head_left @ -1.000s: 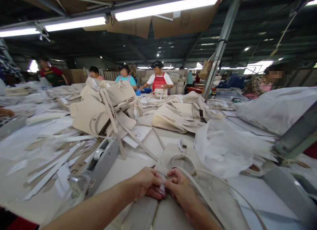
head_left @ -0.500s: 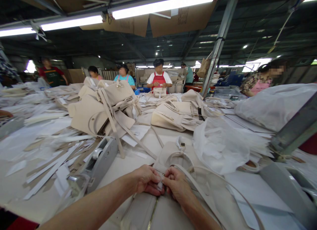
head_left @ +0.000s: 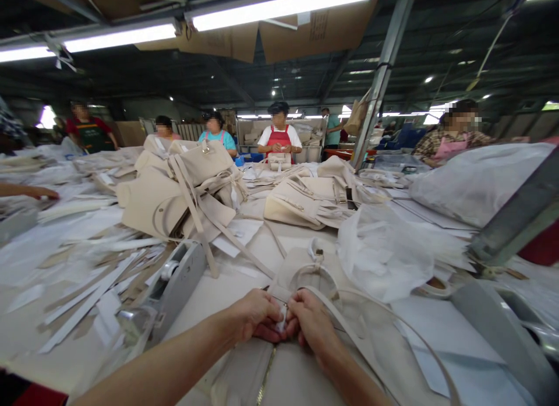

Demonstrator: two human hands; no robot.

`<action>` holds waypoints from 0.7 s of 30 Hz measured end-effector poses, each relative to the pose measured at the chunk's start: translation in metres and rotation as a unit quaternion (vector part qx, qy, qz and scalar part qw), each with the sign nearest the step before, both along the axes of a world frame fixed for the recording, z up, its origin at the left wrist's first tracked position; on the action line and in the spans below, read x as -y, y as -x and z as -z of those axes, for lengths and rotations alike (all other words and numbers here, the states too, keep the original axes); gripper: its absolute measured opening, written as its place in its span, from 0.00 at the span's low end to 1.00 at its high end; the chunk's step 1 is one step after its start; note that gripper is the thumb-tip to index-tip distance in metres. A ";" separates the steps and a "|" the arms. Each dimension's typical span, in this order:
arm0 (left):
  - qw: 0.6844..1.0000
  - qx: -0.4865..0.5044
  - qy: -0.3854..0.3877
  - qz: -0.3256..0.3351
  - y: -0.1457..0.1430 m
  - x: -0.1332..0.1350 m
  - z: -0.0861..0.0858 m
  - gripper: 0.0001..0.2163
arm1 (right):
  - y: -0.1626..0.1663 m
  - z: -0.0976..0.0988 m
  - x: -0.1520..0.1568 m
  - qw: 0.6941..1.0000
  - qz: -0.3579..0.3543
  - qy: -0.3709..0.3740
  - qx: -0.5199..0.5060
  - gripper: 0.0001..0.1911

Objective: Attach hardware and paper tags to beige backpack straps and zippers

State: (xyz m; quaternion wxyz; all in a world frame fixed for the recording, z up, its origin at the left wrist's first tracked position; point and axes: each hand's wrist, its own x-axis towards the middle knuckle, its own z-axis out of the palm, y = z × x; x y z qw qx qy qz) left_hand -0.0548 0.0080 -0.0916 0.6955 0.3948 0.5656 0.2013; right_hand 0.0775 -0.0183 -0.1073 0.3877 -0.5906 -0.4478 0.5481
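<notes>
A cream handbag [head_left: 299,368] lies on the table in front of me, its brass zip [head_left: 266,376] running toward me. Over the bag's upper part, my left hand [head_left: 258,314] is closed with thumb and fingers pinching a small white wrapping piece [head_left: 282,317]. My right hand [head_left: 309,320] is closed against the other side of that piece, fingertips nearly touching the left ones. Whatever the white piece covers is hidden by my fingers. Beyond my hands lies the bag's looped handle [head_left: 321,272], and a long strap [head_left: 349,342] curves off to the right.
A tape dispenser [head_left: 181,283] stands left, near paper strips [head_left: 94,295]; another dispenser [head_left: 502,336] is right. Piled cream bags [head_left: 152,199] and a plastic bag [head_left: 384,251] lie beyond. A slanted metal post [head_left: 519,202] crosses the right. Several co-workers stand behind; another person's hand [head_left: 41,192] reaches in left.
My hands keep their pinch with only slight finger shifts, and more of the white piece shows. At left, the other person's hand reaches farther in. The co-worker at right has turned.
</notes>
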 end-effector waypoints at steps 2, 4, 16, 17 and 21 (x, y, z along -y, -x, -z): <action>1.000 -0.009 -0.008 -0.003 -0.001 0.002 -0.001 0.06 | -0.002 -0.001 0.000 1.000 0.005 0.002 -0.029 0.07; 1.000 -0.016 -0.018 -0.005 -0.002 0.003 -0.002 0.06 | -0.002 -0.001 0.000 1.000 0.009 -0.002 -0.030 0.09; 1.000 0.012 -0.008 0.012 0.001 0.005 -0.002 0.04 | -0.002 0.008 -0.004 1.000 -0.009 -0.028 0.001 0.10; 1.000 0.016 0.000 0.014 0.003 0.004 -0.002 0.05 | -0.002 0.007 -0.004 1.000 -0.008 -0.027 0.005 0.09; 0.999 0.036 0.013 0.028 0.005 0.003 -0.003 0.07 | 0.000 0.004 -0.002 0.999 0.001 -0.039 0.015 0.09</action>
